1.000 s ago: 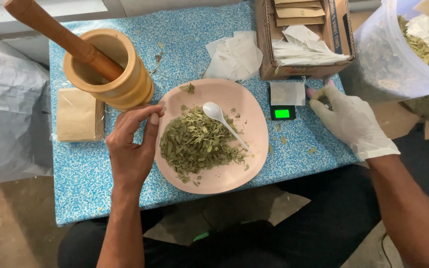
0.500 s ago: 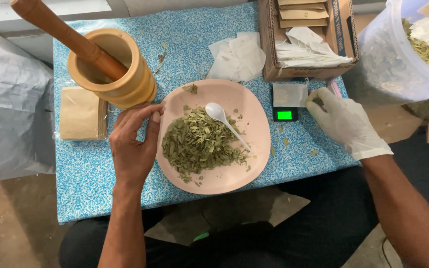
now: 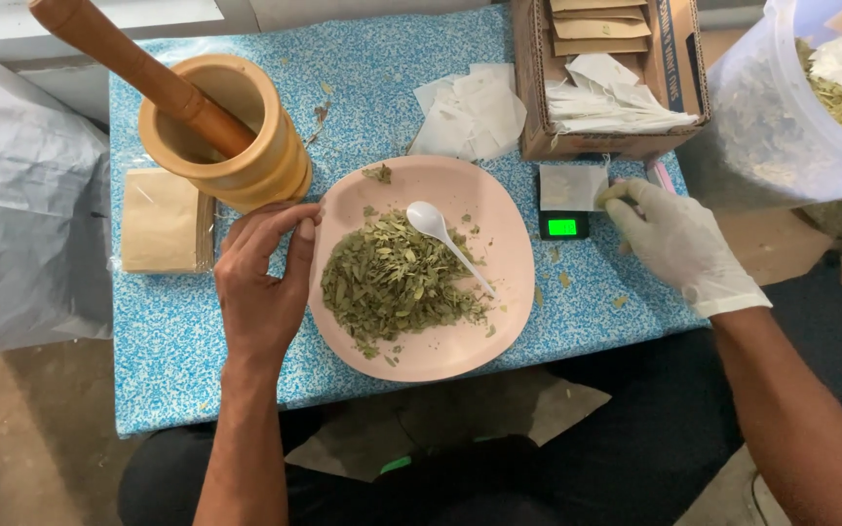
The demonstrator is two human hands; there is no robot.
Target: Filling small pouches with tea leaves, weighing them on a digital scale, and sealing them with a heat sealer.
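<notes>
Leaves (image 3: 392, 282), dried and crushed, are lying in a loose heap on the pink plate (image 3: 499, 321), left of centre. White plastic spoon (image 3: 445, 242) is resting with its bowl on the heap and its handle pointing toward the plate's near right rim.

Left hand (image 3: 260, 287) is sitting bare at the plate's left rim, fingers curled with the thumb tip touching the edge; it is steadying the plate, not gripping anything. Right hand (image 3: 679, 244), gloved in white, is pinching a small white sachet (image 3: 572, 187) lying on the pocket scale (image 3: 562, 226). Whether the pinch is fully closed on the sachet is hard to tell at this angle, though the fingertips appear to be touching its right edge.

Handling judgement: leaf is very light, brittle and prone to scattering, so it is best lifted by spoon. The sachet is thin and limp, best held by a corner.

Room: wooden mortar (image 3: 236, 146) with pestle (image 3: 138, 63) is crowding the plate's upper left; cardboard box (image 3: 538, 107) is standing just behind the scale. Table (image 3: 177, 360) is ending just below the plate's near rim, with open blue surface at near left.
</notes>
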